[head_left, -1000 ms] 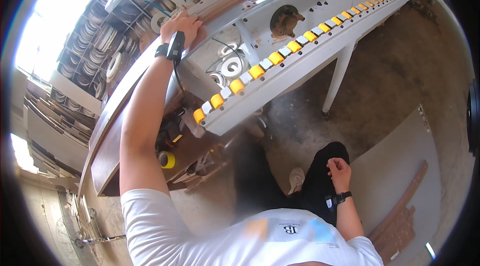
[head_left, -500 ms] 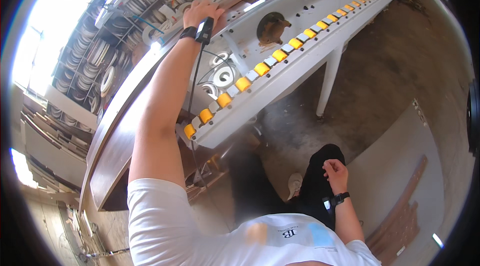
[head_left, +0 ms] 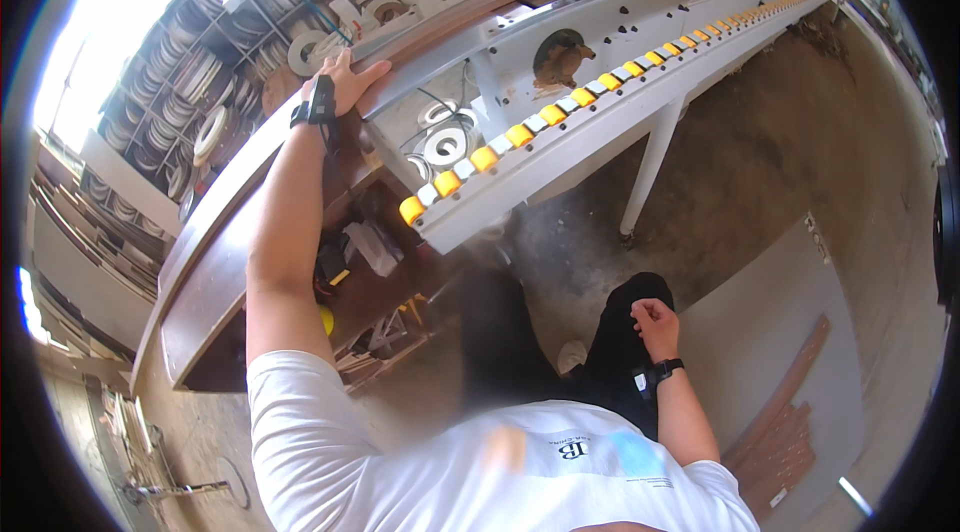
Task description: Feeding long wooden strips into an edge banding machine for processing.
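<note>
My left hand [head_left: 345,80] is stretched far out and lies on a long narrow board [head_left: 230,187] that rests on edge along the white machine [head_left: 600,52], with the fingers wrapped over the board's top edge. A black watch sits on that wrist. My right hand [head_left: 655,317] hangs by my thigh with the fingers curled loosely and nothing in it. A black band is on that wrist too. A white support rail with yellow rollers [head_left: 520,132] runs diagonally in front of the machine, below my left hand.
Racks with several coils of edge banding [head_left: 210,132] fill the upper left. A white leg [head_left: 650,167] holds up the roller rail. Tools and clutter lie under the machine [head_left: 350,252]. A large pale panel [head_left: 770,332] and brown strips [head_left: 780,442] lie on the dusty floor at the right.
My left hand has slid along the board's top edge as my head turned. The right hand has stayed by my thigh.
</note>
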{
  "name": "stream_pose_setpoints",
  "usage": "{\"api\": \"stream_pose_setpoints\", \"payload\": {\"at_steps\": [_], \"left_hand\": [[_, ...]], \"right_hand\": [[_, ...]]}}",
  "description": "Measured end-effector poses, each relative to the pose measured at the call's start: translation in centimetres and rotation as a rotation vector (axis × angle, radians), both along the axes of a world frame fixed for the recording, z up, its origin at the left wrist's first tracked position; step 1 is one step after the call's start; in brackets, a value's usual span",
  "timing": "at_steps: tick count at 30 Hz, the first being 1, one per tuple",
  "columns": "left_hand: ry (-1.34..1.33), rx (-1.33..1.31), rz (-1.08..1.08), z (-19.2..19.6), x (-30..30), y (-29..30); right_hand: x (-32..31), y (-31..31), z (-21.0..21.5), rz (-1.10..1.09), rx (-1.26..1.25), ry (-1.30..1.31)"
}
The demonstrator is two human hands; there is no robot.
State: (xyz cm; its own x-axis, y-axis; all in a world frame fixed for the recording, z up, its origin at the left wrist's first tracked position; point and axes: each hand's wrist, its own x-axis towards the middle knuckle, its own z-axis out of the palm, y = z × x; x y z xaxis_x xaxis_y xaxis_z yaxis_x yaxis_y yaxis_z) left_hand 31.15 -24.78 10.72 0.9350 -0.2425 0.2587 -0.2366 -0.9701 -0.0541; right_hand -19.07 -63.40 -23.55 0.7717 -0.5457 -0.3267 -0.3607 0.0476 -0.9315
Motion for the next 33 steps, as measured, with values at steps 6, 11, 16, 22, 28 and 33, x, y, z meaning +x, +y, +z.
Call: {"api": "stream_pose_setpoints", "payload": {"at_steps": [6, 11, 16, 22, 28, 33], "left_hand": [[0.072, -0.064, 0.021, 0.9, -0.8, 0.6], [0.045, -0.062, -0.037, 0.2, 0.5, 2.0], [0.049, -0.059, -0.046, 0.4, -0.2, 1.9], [0.029, -0.028, -0.076, 0.9, -1.4, 1.8], [0.054, -0.014, -0.093, 1.0, -1.2, 2.0], [0.017, -0.006, -0.128, 0.7, -0.9, 2.0]], "right_hand": [[-0.3, -0.1, -1.0, 0.015, -0.087, 0.033], [-1.1, 0.1, -1.1, 0.011, -0.137, 0.037], [-0.8, 0.0, -1.0, 0.016, -0.143, 0.034], [-0.6, 0.0, -1.7, -0.024, -0.120, 0.030], [-0.8, -0.5, -2.0, -0.001, -0.138, 0.018], [-1.0, -0.3, -1.5, -0.019, -0.122, 0.024]]}}
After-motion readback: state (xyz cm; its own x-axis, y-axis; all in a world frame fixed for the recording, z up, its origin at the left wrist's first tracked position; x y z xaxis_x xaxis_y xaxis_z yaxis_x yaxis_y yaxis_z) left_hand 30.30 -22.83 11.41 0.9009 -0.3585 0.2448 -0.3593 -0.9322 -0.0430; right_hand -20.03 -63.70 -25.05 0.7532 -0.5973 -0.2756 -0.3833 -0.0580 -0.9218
